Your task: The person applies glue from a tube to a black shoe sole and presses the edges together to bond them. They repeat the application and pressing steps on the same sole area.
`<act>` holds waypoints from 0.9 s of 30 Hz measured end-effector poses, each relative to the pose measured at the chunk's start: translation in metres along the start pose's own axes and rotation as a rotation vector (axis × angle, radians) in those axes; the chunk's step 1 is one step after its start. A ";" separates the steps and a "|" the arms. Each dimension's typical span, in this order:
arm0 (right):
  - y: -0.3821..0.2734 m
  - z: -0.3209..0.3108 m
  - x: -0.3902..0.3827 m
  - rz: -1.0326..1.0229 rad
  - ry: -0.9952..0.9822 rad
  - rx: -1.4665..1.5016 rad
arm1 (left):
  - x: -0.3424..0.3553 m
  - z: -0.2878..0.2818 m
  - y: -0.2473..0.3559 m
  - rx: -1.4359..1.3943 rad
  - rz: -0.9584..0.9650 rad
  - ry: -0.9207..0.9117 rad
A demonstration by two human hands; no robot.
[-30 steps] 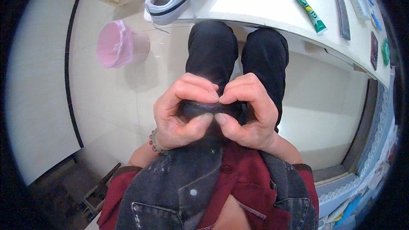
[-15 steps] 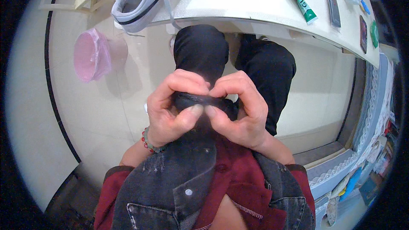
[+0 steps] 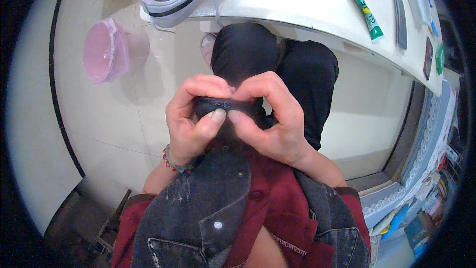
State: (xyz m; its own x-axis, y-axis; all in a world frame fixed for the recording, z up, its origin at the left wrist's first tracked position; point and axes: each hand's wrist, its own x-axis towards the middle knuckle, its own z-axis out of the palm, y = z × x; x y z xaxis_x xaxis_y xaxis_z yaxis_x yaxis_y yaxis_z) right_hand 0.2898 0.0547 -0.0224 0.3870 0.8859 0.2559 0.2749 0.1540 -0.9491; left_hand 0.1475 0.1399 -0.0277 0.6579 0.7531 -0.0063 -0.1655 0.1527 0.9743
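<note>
Both my hands meet in front of my chest, just above my black-trousered knees. A black piece [image 3: 212,103] with a shiny wet-looking line along it is pinched between them; its kind is hard to make out. My left hand [image 3: 188,114] grips it with the thumb below and curled fingers above. The same pinch is made by my right hand [image 3: 271,119], its thumb and fingertips touching the left ones. Parts of the black piece are hidden behind the fingers.
On the white table [image 3: 297,5] ahead are a white sneaker [image 3: 174,6] at the left edge, a green glue tube [image 3: 368,16], a dark phone-like slab [image 3: 400,22] and a green round thing [image 3: 440,59]. A pink lined bin [image 3: 99,52] stands on the floor at left.
Both hands have come slightly up and left in the picture, still pinching the black piece. The table and its things appear shifted to the right as the view turned.
</note>
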 end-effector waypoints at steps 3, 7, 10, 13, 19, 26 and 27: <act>0.002 0.007 0.005 -0.002 -0.017 -0.033 | 0.001 -0.008 -0.005 -0.002 0.001 0.022; 0.001 0.013 0.008 0.063 -0.060 -0.066 | 0.003 -0.014 -0.012 -0.060 0.022 0.040; -0.004 0.015 0.007 0.105 -0.091 -0.086 | 0.000 -0.017 -0.013 -0.093 0.012 0.034; -0.008 0.017 0.005 0.062 -0.109 -0.123 | -0.003 -0.021 -0.009 -0.085 0.021 0.011; -0.013 0.020 -0.003 0.057 -0.098 -0.143 | -0.013 -0.018 -0.011 -0.105 0.017 0.032; -0.009 0.022 -0.007 0.042 -0.092 -0.111 | -0.018 -0.017 -0.015 -0.133 0.041 0.054; -0.009 0.024 -0.008 0.037 -0.085 -0.113 | -0.019 -0.018 -0.015 -0.128 0.042 0.058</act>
State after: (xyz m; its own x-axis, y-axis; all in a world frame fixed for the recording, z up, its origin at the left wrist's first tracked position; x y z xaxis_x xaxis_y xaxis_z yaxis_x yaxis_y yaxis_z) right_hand 0.2631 0.0564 -0.0205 0.3239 0.9247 0.2001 0.3614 0.0745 -0.9294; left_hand 0.1236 0.1348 -0.0462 0.6050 0.7960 0.0176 -0.2874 0.1978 0.9372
